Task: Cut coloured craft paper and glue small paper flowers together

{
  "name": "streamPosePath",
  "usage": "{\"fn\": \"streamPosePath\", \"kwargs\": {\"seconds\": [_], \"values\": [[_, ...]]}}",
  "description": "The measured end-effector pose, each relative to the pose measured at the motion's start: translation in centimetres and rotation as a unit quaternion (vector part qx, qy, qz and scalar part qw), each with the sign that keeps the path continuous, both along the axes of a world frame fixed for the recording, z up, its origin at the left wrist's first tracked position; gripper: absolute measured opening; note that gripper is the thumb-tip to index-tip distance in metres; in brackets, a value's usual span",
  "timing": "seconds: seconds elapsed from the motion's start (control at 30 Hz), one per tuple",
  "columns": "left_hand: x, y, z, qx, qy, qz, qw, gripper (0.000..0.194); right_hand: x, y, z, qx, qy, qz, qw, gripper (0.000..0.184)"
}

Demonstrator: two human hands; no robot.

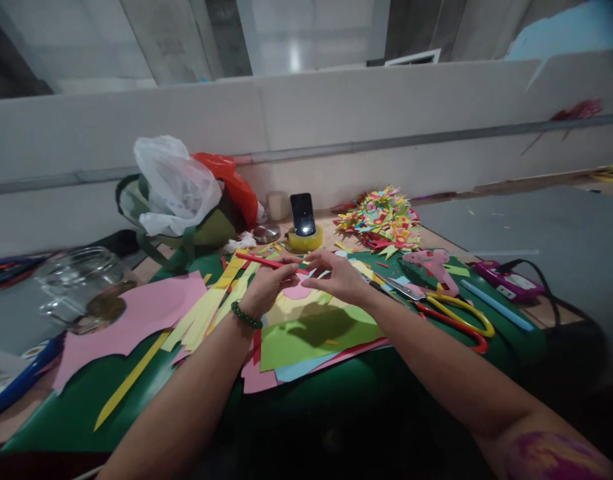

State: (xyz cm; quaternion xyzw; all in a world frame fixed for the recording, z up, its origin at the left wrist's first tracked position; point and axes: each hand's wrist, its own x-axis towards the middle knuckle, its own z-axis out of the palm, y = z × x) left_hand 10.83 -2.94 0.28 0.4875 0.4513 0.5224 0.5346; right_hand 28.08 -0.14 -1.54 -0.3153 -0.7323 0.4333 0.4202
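Pinched in my left hand [272,283] is a narrow red strip [259,260], which looks like paper or felt. Its long end sticks out to the left and its short end points at my right hand [334,275]. The fingers of my right hand are curved and apart, close around that short end; I see no firm grip there. Beneath both hands lie stacked coloured sheets, with a green sheet [316,340] on top near me. Yellow strips [214,303] lie left of my left hand. Scissors [436,310] with red and yellow handles rest right of my right hand.
A pink glue gun [436,267] and a blue stick [496,305] lie at right. Behind are a phone [302,215] on a tape roll [305,239] and a pile of colourful paper flowers [381,220]. A bag [201,223], glass jar [81,280] and pink sheet [151,313] occupy the left.
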Motion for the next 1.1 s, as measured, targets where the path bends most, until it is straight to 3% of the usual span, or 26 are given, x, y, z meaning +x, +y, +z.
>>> {"fn": "streamPosePath", "kwargs": {"seconds": [0.07, 0.13, 0.17, 0.23, 0.4, 0.7, 0.83, 1.0, 1.1], "values": [[0.1, 0.0, 0.0, -0.008, -0.004, 0.003, 1.000, 0.024, -0.1, -0.4, -0.1, 0.089, -0.039, -0.025, 0.995, 0.039], [0.1, 0.0, 0.1, -0.026, -0.006, 0.009, 1.000, 0.021, -0.3, -0.7, -0.2, 0.140, -0.069, -0.054, 0.986, 0.019], [0.1, 0.0, 0.1, -0.035, -0.008, 0.007, 0.999, 0.021, -0.3, -0.7, -0.3, 0.153, -0.078, -0.069, 0.983, 0.010], [0.0, -0.1, 0.1, -0.047, -0.015, -0.012, 0.999, 0.024, -0.4, -0.7, -0.3, 0.141, -0.072, -0.082, 0.984, 0.010], [-0.4, 0.2, 0.0, -0.034, -0.015, -0.044, 0.998, 0.035, -0.3, -0.2, 0.3, -0.077, 0.052, -0.013, 0.996, 0.017], [-0.1, 0.3, -0.2, 0.005, -0.017, 0.003, 1.000, 0.033, 0.1, 0.3, 1.1, -0.320, 0.145, 0.058, 0.934, 0.023], [0.1, -0.1, 0.1, 0.027, -0.014, -0.012, 0.999, 0.039, 0.4, 0.6, 0.7, -0.271, 0.195, 0.055, 0.941, 0.034], [0.4, -0.4, 0.3, -0.023, -0.022, -0.025, 0.999, 0.038, -0.3, 1.2, -0.5, -0.096, 0.181, -0.015, 0.979, 0.033], [0.5, -0.3, 0.1, -0.040, -0.036, -0.004, 0.999, 0.040, -0.3, 0.6, 0.0, 0.009, 0.124, -0.046, 0.991, 0.028]]}}
